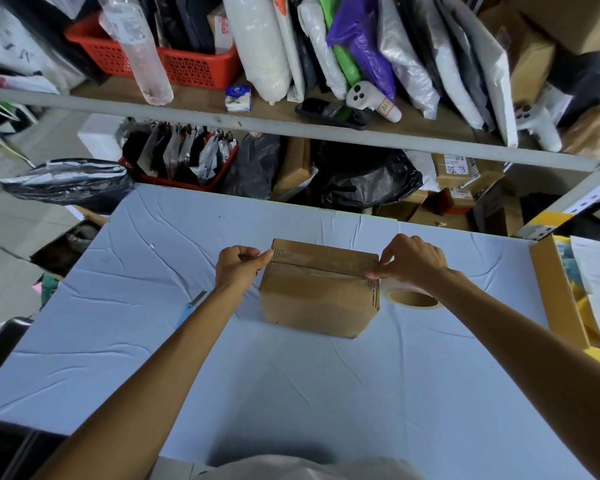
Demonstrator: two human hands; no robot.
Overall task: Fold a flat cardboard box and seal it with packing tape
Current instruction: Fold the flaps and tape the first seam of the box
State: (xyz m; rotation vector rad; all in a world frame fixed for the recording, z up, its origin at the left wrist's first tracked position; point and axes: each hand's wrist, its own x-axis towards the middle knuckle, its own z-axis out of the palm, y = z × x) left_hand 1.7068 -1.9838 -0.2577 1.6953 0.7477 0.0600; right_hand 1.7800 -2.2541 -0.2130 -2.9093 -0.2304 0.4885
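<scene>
Looks like I'm nearly done: the cardboard box (317,289) is folded up mid-table, clear tape along its top seam, left hand (238,268) pinching the left end, right hand (411,259) pinching the right end, tape roll (411,297) beside it, so cutting's probably left.

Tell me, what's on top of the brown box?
A strip of clear packing tape runs along the top seam of the brown cardboard box, with both hands pressing its ends. The closed flaps hide whatever is inside.

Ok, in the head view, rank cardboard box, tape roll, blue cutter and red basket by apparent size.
1. red basket
2. cardboard box, close to the basket; basket sits farther back, so unsure
3. tape roll, partly hidden
4. blue cutter, partly hidden behind the arm
</scene>
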